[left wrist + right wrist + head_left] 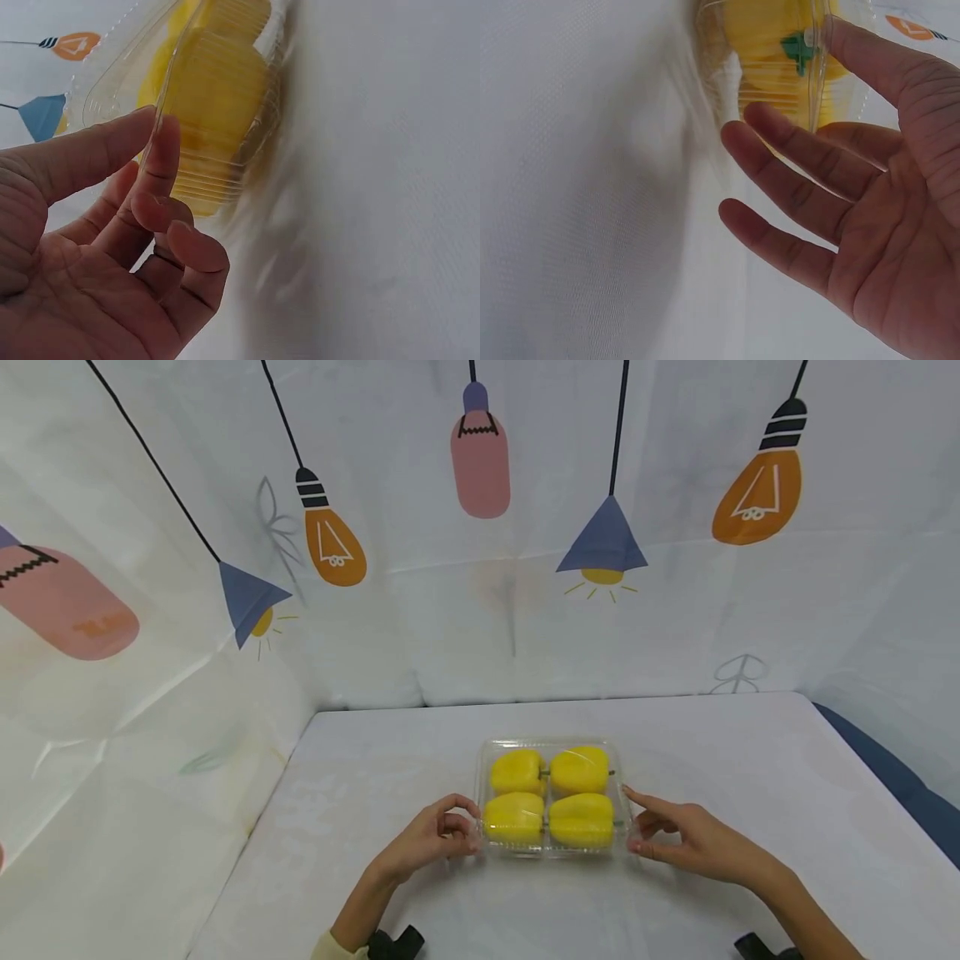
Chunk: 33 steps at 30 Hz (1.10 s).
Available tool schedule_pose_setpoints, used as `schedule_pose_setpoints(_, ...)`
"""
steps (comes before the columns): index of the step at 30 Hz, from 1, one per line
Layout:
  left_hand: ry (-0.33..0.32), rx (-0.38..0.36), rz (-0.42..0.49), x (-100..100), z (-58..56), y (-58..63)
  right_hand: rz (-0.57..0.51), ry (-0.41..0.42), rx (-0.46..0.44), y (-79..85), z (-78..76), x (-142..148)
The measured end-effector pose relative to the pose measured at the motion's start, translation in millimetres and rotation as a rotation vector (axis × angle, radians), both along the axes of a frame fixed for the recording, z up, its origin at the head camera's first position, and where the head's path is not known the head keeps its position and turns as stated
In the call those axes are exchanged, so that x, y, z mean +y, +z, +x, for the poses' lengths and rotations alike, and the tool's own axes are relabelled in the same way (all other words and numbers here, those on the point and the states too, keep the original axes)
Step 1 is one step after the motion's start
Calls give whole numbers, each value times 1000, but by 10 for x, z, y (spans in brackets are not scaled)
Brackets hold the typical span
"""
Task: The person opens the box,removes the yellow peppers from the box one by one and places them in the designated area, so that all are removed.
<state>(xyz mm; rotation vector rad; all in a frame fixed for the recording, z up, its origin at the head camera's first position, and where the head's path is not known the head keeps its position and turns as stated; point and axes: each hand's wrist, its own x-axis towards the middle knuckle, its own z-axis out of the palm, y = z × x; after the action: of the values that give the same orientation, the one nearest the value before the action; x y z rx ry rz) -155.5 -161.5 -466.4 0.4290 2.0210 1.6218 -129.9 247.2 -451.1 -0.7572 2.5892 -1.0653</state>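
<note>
A clear plastic clamshell box (551, 852) with several yellow bell peppers (581, 820) inside stands in front of the person in the head view. My left hand (442, 833) pinches the rim on its left side between thumb (120, 144) and index finger; the other fingers curl loosely below. On the opposite side, my right hand (693, 839) touches the edge with thumb and index finger set apart, its remaining fingers (795, 191) extended and spread beside the wall. One pepper's green stem (799, 51) shows through the plastic in the right wrist view.
The box is over a white table (375, 752). Behind and to the left hangs a white sheet (420, 635) printed with bulbs and lamps. Dark blue material (892, 777) lies past the table's right edge. A black wrist mount (396, 943) sits on the left arm.
</note>
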Motion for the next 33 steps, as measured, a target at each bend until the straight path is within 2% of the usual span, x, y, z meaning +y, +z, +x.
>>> schedule_pose_setpoints(8, 12, -3, 14, 4, 22, 25, 122, -121, 114, 4, 28, -24)
schedule_pose_setpoints(11, 6, 2, 8, -1, 27, 30, 109, -141, 158, -11, 45, -30)
schedule_pose_setpoints(14, -3, 6, 9, -11, 30, 33, 70, -143, 242, -42, 72, -21)
schedule_pose_setpoints(18, -18, 16, 14, -14, 33, 34, -23, -117, 371, -92, 102, -10)
schedule_pose_setpoints(23, -25, 33, 11, -18, 33, 33, -133, -17, 482, -130, 106, -20)
schedule_pose_setpoints(33, -25, 34, 12, -22, 30, 28, -160, 25, 495, -169, 126, -39)
